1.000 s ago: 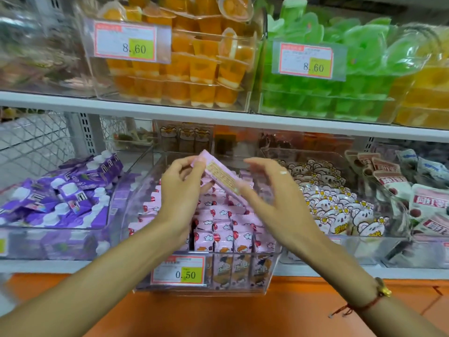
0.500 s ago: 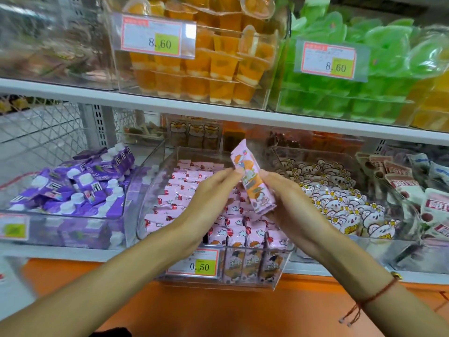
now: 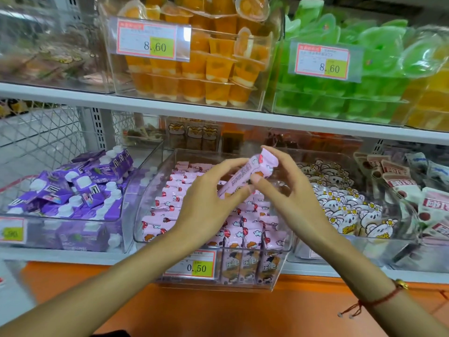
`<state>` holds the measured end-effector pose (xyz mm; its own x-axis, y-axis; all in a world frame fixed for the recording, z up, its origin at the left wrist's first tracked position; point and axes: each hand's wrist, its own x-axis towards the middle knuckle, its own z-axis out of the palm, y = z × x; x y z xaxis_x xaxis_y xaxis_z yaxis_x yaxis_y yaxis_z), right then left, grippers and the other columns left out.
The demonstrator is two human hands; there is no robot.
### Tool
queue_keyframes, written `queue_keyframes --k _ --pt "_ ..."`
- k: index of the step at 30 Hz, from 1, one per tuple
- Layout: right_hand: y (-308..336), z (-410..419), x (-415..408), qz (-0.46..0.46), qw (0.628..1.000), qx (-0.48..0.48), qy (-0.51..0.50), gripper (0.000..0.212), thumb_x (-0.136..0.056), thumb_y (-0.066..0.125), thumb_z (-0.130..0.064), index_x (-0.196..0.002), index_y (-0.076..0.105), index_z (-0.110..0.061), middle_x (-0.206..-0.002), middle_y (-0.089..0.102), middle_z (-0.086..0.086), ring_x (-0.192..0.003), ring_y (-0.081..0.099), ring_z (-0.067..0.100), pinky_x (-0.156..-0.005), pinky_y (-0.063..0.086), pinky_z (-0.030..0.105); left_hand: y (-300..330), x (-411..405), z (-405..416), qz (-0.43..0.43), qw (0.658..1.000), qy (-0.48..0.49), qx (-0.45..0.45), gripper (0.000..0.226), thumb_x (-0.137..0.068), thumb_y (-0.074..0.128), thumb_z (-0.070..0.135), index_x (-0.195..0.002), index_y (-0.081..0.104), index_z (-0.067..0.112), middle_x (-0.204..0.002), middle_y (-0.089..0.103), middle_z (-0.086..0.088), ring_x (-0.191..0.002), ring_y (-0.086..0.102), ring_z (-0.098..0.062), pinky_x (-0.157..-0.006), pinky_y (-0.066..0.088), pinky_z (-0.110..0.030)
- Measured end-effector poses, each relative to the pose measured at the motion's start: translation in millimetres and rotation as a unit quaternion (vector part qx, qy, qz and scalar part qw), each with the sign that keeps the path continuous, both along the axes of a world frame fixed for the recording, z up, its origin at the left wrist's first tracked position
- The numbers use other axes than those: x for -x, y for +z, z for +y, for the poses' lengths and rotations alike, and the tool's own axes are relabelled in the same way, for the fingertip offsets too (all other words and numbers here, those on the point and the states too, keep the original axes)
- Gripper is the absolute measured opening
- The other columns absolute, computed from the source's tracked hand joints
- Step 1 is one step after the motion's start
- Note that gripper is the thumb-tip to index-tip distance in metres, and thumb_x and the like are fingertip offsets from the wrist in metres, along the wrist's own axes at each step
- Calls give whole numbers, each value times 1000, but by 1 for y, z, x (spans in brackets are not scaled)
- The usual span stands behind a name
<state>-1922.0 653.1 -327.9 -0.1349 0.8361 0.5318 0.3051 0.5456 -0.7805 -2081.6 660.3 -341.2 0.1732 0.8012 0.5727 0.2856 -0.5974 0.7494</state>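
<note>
A small pink snack packet (image 3: 245, 175) is held tilted above a clear bin (image 3: 150, 190) full of the same pink packets (image 3: 170, 210). My left hand (image 3: 206, 203) pinches the packet's lower end between thumb and fingers. My right hand (image 3: 291, 190) pinches its upper end, thumb on the front and fingers behind. Both hands hover over the middle of the bin, on the lower shelf.
A bin of purple cartons (image 3: 70, 190) stands to the left, a bin of white bear packets (image 3: 345, 205) to the right, more packets (image 3: 413, 190) far right. The upper shelf (image 3: 218, 113) carries orange jelly cups (image 3: 206, 69) and green ones (image 3: 340, 93). A 0.50 price tag (image 3: 192, 265) hangs on the pink bin.
The packet has been turned and tilted, its top now pointing up to the right. Both hands shifted slightly right with it and keep their grip on its ends.
</note>
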Motion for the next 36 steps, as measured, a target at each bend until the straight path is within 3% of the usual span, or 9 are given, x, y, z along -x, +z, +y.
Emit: queue_keyframes --k 4,8,10,13,16,23,28,32,36 --pt "1 1 -5 24 998 -52 -31 25 -87 66 -15 -110 57 -17 -93 66 -5 -81 63 8 -67 51 18 1 -3 6 26 1000 -14 -11 43 -88 61 37 -130 50 37 -124 58 24 -116 50 6 -94 41 -16" --pt "-4 9 -21 144 972 -42 -181 26 -84 69 -18 -102 50 -15 -89 60 -6 -78 60 4 -72 48 21 6 -9 31 75 995 69 -20 26 -94 53 23 -120 54 28 -115 57 16 -110 50 -3 -94 42 -25" --pt "-9 14 -30 161 958 -16 -236 28 -84 69 -20 -100 47 -17 -88 53 -6 -79 54 10 -73 45 25 10 -17 53 157 984 81 -3 22 -96 49 16 -114 58 23 -114 59 7 -110 48 -9 -92 42 -28" --pt "-16 19 -40 165 951 16 -262 33 -83 70 -22 -105 46 -14 -95 52 1 -87 51 19 -78 44 34 9 -34 89 318 945 64 42 30 -96 45 13 -122 56 22 -131 52 -1 -128 37 -20 -105 35 -41" --pt "-16 23 -47 169 949 26 -265 34 -84 69 -23 -108 46 -14 -95 53 0 -85 53 18 -81 45 40 2 -49 112 410 910 46 48 36 -95 42 13 -128 53 23 -136 50 -6 -130 36 -26 -109 29 -45" --pt "-13 27 -55 172 955 16 -243 34 -84 70 -21 -106 43 -20 -84 62 -10 -62 61 -8 -59 50 18 -15 -58 136 512 857 23 63 43 -98 35 28 -140 41 29 -150 30 -5 -137 24 -28 -112 23 -48" --pt "-2 42 -58 80 966 -35 -242 33 -81 73 -16 -99 45 -14 -82 63 -8 -67 64 -1 -64 50 20 -9 -49 126 509 860 2 40 40 -99 28 31 -129 54 25 -144 36 -5 -131 26 -25 -105 26 -41" --pt "8 64 -54 -144 961 -35 -232 31 -78 76 -20 -98 53 -13 -81 66 -2 -67 62 15 -63 48 28 -12 -35 115 501 864 -38 44 40 -100 29 32 -136 47 28 -143 34 -1 -131 25 -22 -104 25 -38" --pt "13 88 -47 -363 902 -51 -228 36 -75 78 -27 -104 61 -15 -101 64 8 -88 62 25 -78 50 38 -20 -25 111 474 877 -59 60 41 -101 28 30 -141 41 26 -144 34 -1 -135 20 -22 -110 20 -38"
